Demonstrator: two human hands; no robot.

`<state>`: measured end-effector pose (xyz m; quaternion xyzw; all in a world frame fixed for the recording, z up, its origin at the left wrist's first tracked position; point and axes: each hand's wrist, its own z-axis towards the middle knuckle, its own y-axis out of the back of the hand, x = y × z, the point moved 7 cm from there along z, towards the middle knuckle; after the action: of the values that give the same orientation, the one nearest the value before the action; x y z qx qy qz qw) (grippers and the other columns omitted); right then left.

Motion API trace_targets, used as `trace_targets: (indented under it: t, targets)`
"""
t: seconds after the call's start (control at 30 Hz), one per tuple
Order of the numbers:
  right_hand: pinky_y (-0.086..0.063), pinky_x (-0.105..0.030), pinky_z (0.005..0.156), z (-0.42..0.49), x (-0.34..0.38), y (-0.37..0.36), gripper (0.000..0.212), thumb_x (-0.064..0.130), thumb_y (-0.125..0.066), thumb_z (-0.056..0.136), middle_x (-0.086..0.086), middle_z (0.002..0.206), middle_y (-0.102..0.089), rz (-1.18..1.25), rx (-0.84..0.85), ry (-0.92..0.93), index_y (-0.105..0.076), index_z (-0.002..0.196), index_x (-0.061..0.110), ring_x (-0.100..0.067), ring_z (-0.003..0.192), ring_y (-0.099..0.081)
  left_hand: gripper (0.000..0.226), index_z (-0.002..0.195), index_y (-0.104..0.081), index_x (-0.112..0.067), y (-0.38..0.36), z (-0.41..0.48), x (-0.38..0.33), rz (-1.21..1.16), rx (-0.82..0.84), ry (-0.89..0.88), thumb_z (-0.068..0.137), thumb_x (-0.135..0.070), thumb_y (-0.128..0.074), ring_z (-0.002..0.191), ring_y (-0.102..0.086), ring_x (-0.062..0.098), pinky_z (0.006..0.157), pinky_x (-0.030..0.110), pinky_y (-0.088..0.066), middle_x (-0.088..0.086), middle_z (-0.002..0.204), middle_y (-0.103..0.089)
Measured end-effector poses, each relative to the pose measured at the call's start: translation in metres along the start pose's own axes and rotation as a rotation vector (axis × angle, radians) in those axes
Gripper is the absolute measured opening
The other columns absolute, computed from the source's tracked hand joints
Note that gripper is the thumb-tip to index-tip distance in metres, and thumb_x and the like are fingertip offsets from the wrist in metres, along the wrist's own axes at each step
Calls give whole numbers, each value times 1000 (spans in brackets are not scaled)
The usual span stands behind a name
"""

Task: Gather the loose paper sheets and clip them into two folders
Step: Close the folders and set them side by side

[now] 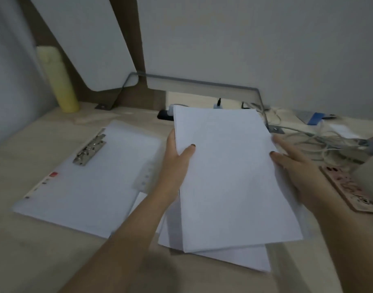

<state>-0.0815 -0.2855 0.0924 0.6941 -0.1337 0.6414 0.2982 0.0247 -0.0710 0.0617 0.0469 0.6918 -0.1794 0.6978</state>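
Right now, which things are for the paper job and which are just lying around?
For the job: paper stack in left hand and right hand; loose sheets underneath; folder with metal clip.
Just lying about: yellow bottle; cables; power strip.

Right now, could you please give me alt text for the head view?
The left hand and right hand hold a stack of white sheets above a desk, with more sheets beneath; a folder with a metal clip lies to their left.
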Motion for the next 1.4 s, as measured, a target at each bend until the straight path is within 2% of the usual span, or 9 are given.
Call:
trace_targets:
  t: [0.13,0.3,0.43,0.53,0.63,0.87,1.0,1.2,1.4]
  targets:
    - [-41,-25,83,5,-20,-52,48,13,-47,95,1,125,-57,17,71,-79,-40,141,24,-12,90,-59,50,139,-34,-29,48,1,8,47,-68,22,95,-11,-46,102,-58,6,77,15,-52,-8,120,-56]
    - [-40,-28,93,9,-28,-109,44,12,-48,94,2,128,-58,-40,195,-86,-46,136,24,-15,104,-57,44,135,-40,-30,103,1,15,59,-153,63,95,-11,-44,110,-59,10,95,30,-48,-8,122,-59]
    - [-50,-26,73,4,-29,-141,38,14,-51,93,9,98,-70,71,290,-144,-51,124,36,-9,77,-67,46,137,-42,-29,135,2,21,111,-193,89,95,-10,-42,116,-56,11,102,34,-44,-8,128,-58]
    - [-55,-25,55,-9,-35,-166,22,17,-52,91,1,86,-76,232,449,-264,-63,110,21,-15,71,-72,46,136,-45,-29,154,6,24,168,-198,116,94,-9,-39,116,-57,13,102,37,-45,-6,130,-58]
    - [-56,-32,66,-18,-45,-184,25,22,-55,89,-3,98,-75,194,533,-294,-63,113,16,-22,85,-72,45,134,-47,-29,167,12,19,214,-173,129,96,-9,-36,113,-58,12,99,33,-46,-7,127,-59]
    - [-53,-29,58,-9,-55,-210,21,15,-55,89,-5,94,-72,159,345,-265,-64,108,16,-19,72,-71,32,120,-58,-16,247,23,-9,703,-532,-20,91,-9,-46,107,-54,20,94,36,-45,5,119,-57]
    - [-50,-29,58,-10,-61,-224,24,17,-53,91,-5,95,-70,190,317,-295,-61,113,14,-18,73,-68,38,130,-50,-13,284,26,12,782,-436,223,93,-16,-45,117,-49,26,96,32,-38,12,131,-49]
    - [-49,-31,66,-10,-58,-245,30,15,-52,92,-8,109,-66,211,264,-239,-57,122,12,-20,84,-64,35,123,-56,-12,277,24,18,646,-269,349,92,-4,-42,69,-51,7,47,3,-36,6,104,-58]
    - [-55,-27,56,-15,-65,-248,24,18,-51,93,-4,98,-67,221,316,-266,-57,115,14,-17,70,-69,32,120,-55,-11,277,13,20,588,-237,424,92,-2,-45,46,-55,-1,34,3,-33,-4,82,-54]
